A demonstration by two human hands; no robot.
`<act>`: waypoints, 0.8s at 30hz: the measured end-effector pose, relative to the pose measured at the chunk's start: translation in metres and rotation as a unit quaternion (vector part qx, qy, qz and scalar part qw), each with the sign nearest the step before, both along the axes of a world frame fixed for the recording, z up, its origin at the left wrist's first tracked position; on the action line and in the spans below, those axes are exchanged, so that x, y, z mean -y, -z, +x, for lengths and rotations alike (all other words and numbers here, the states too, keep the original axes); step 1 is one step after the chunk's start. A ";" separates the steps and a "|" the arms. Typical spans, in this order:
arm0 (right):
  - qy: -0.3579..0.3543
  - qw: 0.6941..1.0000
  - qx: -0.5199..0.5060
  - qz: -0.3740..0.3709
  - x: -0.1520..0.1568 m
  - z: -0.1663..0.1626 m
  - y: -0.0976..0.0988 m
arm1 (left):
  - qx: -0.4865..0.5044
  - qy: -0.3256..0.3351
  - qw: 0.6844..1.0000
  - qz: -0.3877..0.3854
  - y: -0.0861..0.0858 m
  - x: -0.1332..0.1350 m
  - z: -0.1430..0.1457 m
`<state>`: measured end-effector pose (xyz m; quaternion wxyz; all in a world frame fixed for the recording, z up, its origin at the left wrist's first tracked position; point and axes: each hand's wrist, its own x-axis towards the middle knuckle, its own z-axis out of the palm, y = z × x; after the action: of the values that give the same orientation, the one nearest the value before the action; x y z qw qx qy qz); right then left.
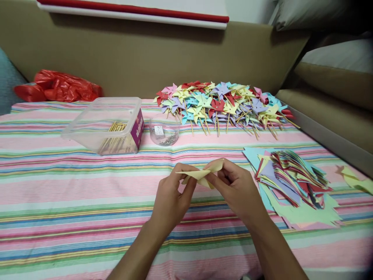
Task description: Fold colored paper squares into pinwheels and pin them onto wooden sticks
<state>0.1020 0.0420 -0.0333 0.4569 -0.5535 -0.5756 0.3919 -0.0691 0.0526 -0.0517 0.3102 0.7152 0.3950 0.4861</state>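
Observation:
A pale yellow paper pinwheel (pixel 201 174) with folded blades is held up between my two hands over the striped cloth. My left hand (pixel 175 190) pinches its left side between thumb and fingers. On the other side, the thumb and fingers of my right hand (pixel 234 184) are closed on the paper near its middle and right blade. No stick shows on this pinwheel. To the right of my right hand lies a stack of cut coloured paper sheets (pixel 303 210), with a dark tool, perhaps scissors, on top.
Finished pinwheels on sticks (pixel 218 105) are heaped at the back. A clear plastic box (pixel 116 107) holds thin sticks. Beside it, a round clear container (pixel 174 130) holds small metal pieces. A red plastic bag (pixel 70 87) lies back left; yellow paper scraps (pixel 354 179) lie far right.

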 end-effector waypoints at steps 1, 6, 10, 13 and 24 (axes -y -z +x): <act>0.004 1.000 0.007 0.003 0.000 -0.001 -0.001 | 0.000 -0.006 1.000 0.000 0.000 0.000 0.000; 0.011 0.997 0.054 0.051 0.001 -0.001 -0.006 | -0.007 -0.029 0.999 -0.012 -0.002 -0.002 -0.001; 0.003 0.995 0.083 0.058 0.001 0.000 -0.006 | -0.036 -0.026 0.998 -0.036 -0.003 -0.002 -0.002; 0.000 0.994 0.097 0.047 0.001 0.000 -0.004 | -0.066 -0.025 0.996 -0.050 -0.004 -0.002 -0.002; -0.045 0.998 0.036 -0.007 -0.003 -0.001 0.004 | 0.004 0.030 0.993 -0.113 -0.008 -0.002 -0.005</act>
<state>0.1012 0.0447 -0.0374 0.4140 -0.5442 -0.6132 0.3956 -0.0746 0.0548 -0.0434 0.4048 0.6855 0.4241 0.4316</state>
